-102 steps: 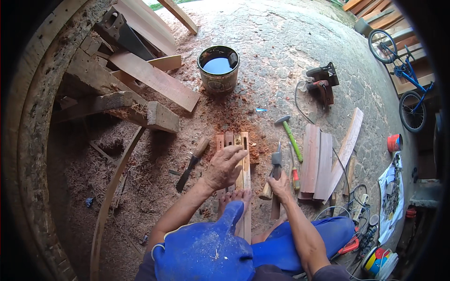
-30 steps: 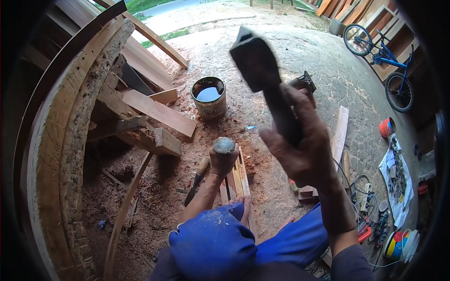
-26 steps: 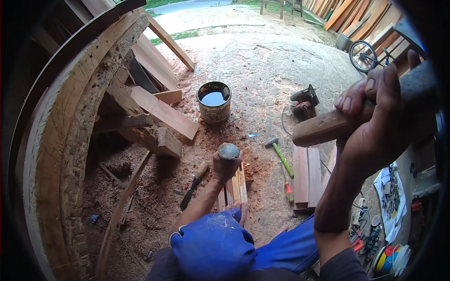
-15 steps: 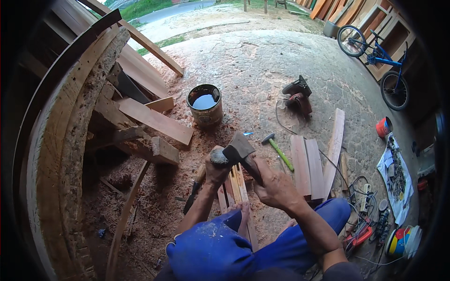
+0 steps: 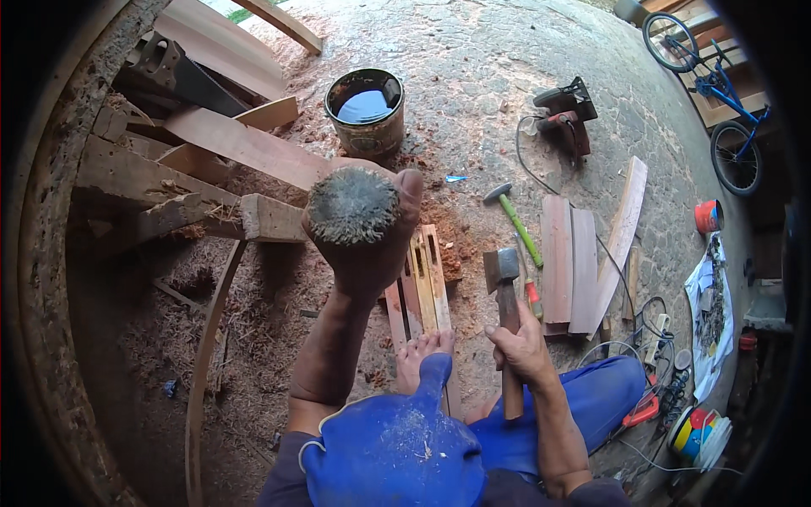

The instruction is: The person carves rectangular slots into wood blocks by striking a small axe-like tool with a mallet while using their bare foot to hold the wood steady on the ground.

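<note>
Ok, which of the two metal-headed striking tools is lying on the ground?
The green-handled hammer, lying on the ground beyond the right hand. The other, a brown-handled hatchet-like tool, is gripped in that hand.

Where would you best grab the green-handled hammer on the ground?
Probably midway along its green handle, from above: it is slim, its near end lies close beside the pinkish planks, and the metal head is at the far end.

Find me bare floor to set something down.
Mostly bare floor lies between the bucket and the red power tool, then on to the bicycle. Crowded: beyond the right hand, with boards and a green-handled hammer, and left of the bucket, with timber.
</note>
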Demonstrator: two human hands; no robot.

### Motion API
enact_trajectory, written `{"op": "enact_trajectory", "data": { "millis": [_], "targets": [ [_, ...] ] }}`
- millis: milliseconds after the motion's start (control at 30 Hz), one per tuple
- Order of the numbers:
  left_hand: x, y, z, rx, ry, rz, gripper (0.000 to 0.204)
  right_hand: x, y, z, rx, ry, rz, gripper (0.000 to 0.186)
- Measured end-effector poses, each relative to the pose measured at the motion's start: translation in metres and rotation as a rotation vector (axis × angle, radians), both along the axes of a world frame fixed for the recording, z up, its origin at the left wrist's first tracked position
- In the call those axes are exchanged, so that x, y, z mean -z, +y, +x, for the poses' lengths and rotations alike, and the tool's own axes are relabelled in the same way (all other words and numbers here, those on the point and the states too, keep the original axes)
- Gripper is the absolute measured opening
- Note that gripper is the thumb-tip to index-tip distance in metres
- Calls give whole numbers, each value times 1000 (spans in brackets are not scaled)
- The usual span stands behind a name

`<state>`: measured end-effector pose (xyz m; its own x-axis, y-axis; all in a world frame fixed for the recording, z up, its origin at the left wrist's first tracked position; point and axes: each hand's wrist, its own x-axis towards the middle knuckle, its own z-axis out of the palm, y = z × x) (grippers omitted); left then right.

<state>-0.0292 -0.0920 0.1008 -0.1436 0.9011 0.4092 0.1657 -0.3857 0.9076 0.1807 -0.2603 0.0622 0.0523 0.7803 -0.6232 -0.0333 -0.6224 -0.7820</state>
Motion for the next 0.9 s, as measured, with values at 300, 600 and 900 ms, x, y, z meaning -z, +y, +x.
{"op": "enact_trajectory", "data": {
  "millis": [300,600,900],
  "targets": [
    [58,28,-13,-29,-65,-39,18,-1,9,-11,-48,-9,20,47],
    [68,30,-9,-71,-62,44,25,0,4,-6,-73,27,20,53],
    [79,15,-16,-80,62,50,21,-4,-1,-5,-99,-153,165,60]
  ]
}}
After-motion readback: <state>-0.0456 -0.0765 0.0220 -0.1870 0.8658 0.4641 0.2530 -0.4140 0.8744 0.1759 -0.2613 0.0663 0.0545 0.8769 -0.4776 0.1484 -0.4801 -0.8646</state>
